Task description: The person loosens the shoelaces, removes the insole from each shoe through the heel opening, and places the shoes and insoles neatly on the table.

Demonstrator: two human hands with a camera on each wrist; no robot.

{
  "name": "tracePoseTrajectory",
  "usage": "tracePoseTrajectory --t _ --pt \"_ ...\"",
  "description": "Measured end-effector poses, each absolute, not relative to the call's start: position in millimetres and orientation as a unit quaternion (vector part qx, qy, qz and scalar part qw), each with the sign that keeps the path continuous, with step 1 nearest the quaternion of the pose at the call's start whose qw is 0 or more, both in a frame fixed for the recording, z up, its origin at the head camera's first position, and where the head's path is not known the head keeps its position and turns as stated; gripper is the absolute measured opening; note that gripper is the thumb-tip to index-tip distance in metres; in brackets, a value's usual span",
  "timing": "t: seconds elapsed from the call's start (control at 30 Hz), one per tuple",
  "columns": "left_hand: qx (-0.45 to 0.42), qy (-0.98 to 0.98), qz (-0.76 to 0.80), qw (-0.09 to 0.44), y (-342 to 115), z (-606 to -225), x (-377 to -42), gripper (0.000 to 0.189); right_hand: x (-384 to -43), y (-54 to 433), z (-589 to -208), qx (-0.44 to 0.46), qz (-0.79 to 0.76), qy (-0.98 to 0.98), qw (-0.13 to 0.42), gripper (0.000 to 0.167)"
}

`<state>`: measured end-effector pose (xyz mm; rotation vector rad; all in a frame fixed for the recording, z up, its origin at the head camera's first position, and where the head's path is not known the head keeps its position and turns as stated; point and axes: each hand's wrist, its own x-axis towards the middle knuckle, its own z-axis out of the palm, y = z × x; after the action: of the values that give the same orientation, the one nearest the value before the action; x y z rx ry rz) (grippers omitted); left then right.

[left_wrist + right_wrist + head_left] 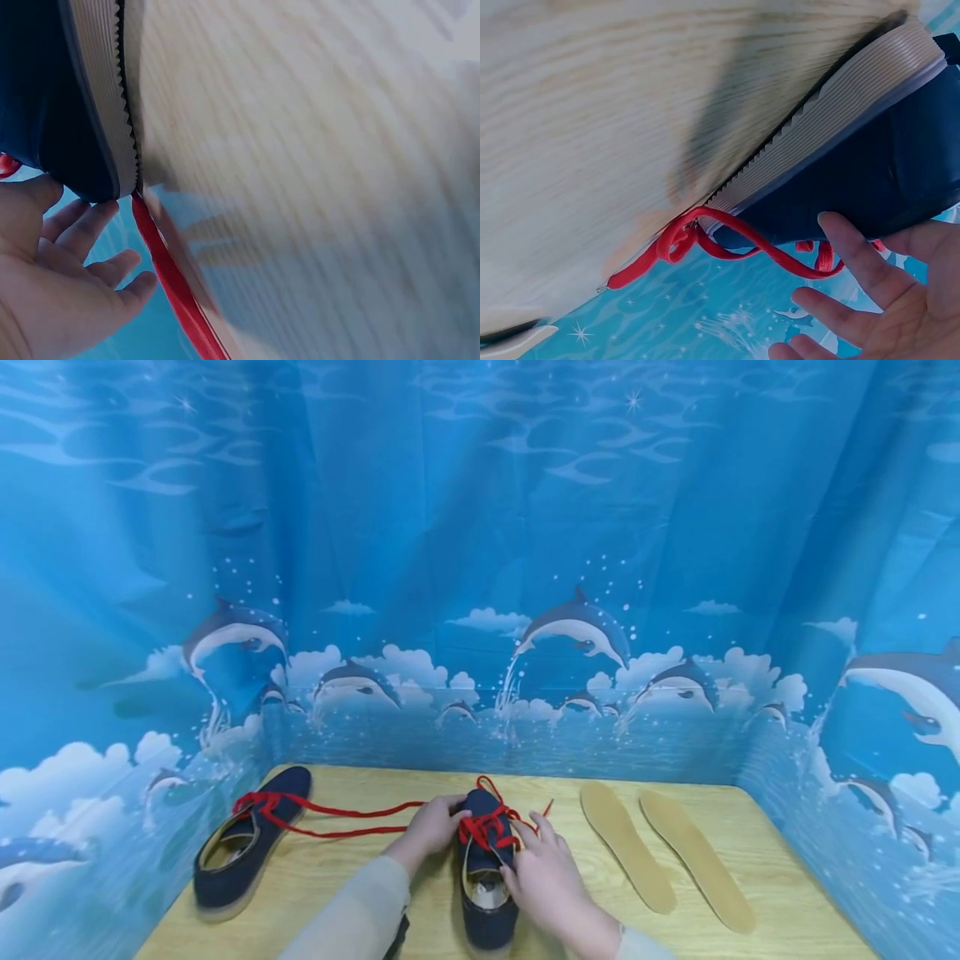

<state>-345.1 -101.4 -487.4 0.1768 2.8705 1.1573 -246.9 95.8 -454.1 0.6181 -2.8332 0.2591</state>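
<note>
A dark navy shoe (487,918) with a pale ridged sole stands toe-away at the middle of the table, red shoelace (483,828) bunched across its tongue. On its left side rests my left hand (433,827); in the left wrist view the thumb and fingertips touch the upper, the other fingers loosely extended. My right hand (547,868) lies along the right side, fingers spread. In the right wrist view its index fingertip touches the upper (832,180), and a loose lace loop (742,232) hangs past the toe. Whether either hand has any lace is hidden.
Another navy shoe (217,885) stands at the left, its long red laces (352,812) stretching right toward my left hand. Two tan insoles lie to the right, one nearer (626,843) and one farther right (697,860). A blue dolphin-print curtain (480,568) surrounds the wooden table (780,893).
</note>
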Motion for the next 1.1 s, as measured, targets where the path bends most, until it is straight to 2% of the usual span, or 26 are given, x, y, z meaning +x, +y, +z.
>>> tracePoseTrajectory --t 0.2,0.47,0.73,1.1 --pt "0.046 0.928 0.37 -0.008 -102 -488 -351 0.035 -251 91 -454 0.208 0.093 -0.965 0.125 0.041" --pt "0.046 0.929 0.366 -0.023 -109 -482 -347 0.03 -255 101 -450 0.208 0.112 -0.967 0.097 0.037" --pt "0.046 0.929 0.358 -0.079 -109 -464 -326 0.029 -252 112 -440 0.22 0.138 -0.961 0.099 0.03" --pt "0.061 0.953 0.247 -0.162 -74 -444 -281 0.037 -246 128 -423 0.209 0.142 -0.964 0.086 0.03"
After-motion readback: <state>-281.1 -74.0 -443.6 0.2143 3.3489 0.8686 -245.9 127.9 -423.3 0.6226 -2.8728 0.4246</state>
